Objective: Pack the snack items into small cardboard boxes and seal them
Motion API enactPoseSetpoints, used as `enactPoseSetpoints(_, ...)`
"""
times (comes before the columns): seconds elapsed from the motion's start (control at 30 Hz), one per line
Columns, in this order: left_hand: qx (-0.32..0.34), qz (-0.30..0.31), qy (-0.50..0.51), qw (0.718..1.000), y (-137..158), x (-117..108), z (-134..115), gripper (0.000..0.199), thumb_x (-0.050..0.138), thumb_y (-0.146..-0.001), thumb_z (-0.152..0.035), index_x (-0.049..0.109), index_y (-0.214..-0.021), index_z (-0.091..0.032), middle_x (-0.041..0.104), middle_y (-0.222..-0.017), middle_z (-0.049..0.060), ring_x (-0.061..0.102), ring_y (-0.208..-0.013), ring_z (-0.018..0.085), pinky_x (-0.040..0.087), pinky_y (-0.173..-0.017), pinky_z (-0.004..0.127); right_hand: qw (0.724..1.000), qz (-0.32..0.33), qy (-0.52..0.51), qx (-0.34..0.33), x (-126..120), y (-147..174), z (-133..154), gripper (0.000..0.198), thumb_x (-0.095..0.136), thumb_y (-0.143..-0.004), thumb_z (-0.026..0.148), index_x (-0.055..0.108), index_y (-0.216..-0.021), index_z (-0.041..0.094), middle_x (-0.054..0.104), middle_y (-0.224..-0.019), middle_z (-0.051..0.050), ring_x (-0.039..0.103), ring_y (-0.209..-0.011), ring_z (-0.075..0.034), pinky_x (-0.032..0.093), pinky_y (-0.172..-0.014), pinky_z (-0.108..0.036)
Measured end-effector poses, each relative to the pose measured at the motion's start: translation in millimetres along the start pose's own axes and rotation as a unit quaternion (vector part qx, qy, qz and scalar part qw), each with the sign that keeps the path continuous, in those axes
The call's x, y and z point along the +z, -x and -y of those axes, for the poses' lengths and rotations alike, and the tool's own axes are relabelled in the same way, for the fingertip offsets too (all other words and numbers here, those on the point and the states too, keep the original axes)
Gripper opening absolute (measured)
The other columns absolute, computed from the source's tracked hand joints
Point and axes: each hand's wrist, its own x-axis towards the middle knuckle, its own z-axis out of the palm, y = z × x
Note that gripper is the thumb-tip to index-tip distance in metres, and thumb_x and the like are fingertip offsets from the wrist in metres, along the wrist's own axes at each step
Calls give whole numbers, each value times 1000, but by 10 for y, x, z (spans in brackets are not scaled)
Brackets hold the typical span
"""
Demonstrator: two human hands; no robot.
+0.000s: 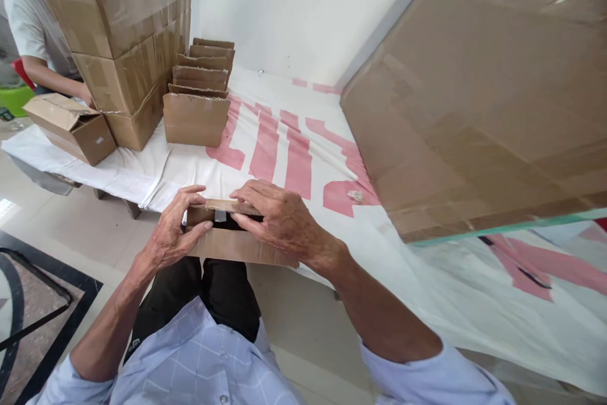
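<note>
Hands (171,231) (288,220) on either side of a partly open cardboard box (246,247)

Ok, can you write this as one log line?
left hand: on box | right hand: on same box | box: partly open

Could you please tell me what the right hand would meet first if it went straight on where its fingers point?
Beyond the cardboard box it touches, the right hand would probably meet the left hand first, though depth is hard to judge.
</note>
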Motion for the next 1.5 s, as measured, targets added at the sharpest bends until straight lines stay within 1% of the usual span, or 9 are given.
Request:
enactPoseSetpoints(0.2,-2,-69,-14,997,-44,215,37,16,63,-98,-15,61,-112,-22,75,-130,14,72,-127,26,58,-107,44,996,12,-69,-56,62,-110,116,12,67,-105,22,76,-113,25,75,-102,-6,72,-96,-23,60,-84,-35)
enactPoseSetpoints(0.43,44,-117,-27,992,5,240,91,18,59,-94,-7,64,-100,-23,80,-119,10,78,-115,23,63,-100,42,986,-7,-166,-7,82,-89,172,26,59,-106,19,73,-85,23,71,-85,-2,68,-78,-17,54,-74,-31)
enactPoseSetpoints(0.63,50,-121,-50,990,60,215,67,19,56,-92,-5,64,-90,-22,82,-117,9,79,-110,22,64,-98,41,922,-168,-296,183,-119,-76,-33,26,69,-100,34,68,-76,24,68,-70,1,62,-63,-15,55,-61,-31)
enactPoseSetpoints(0.73,35,-123,-47,991,93,185,84,20,57,-86,-5,64,-89,-23,83,-116,8,80,-109,23,64,-98,41,889,-276,-285,228,-345,25,-345,37,72,-99,56,69,-80,25,68,-70,1,61,-60,-15,57,-58,-31)
enactPoseSetpoints(0.8,31,-126,-18,991,99,146,126,21,58,-84,-5,65,-90,-24,83,-116,7,80,-110,23,64,-98,42,876,-303,-282,249,-471,158,-534,44,73,-97,64,67,-80,25,68,-74,0,62,-60,-14,57,-57,-30)
enactPoseSetpoints(0.97,-32,-184,56,981,30,-19,269,6,74,-91,-21,69,-92,-24,83,-111,7,80,-109,26,64,-96,42,852,-259,-339,304,-493,577,-728,44,79,-90,61,65,-74,23,68,-74,-1,63,-61,-14,58,-57,-29)
enactPoseSetpoints(1.2,-103,-205,85,970,-140,-230,280,28,89,-88,-43,74,-95,-22,83,-102,6,80,-94,21,64,-84,33,817,-120,-427,369,-215,832,-674,39,85,-83,57,81,-93,19,79,-90,-6,72,-79,-18,62,-70,-33)
enactPoseSetpoints(1.37,-99,-188,61,975,-223,-220,245,30,89,-89,-45,74,-95,-20,83,-100,6,79,-86,17,63,-77,28,844,-11,-451,288,-138,771,-661,49,86,-85,48,79,-126,22,77,-135,-12,71,-126,-26,59,-108,-46)
enactPoseSetpoints(1.5,-58,-176,50,982,-268,-189,263,31,88,-89,-46,71,-93,-20,83,-98,6,81,-94,21,64,-86,34,871,61,-440,212,-149,692,-639,61,88,-85,49,74,-140,26,66,-154,-11,63,-141,-28,50,-120,-51)
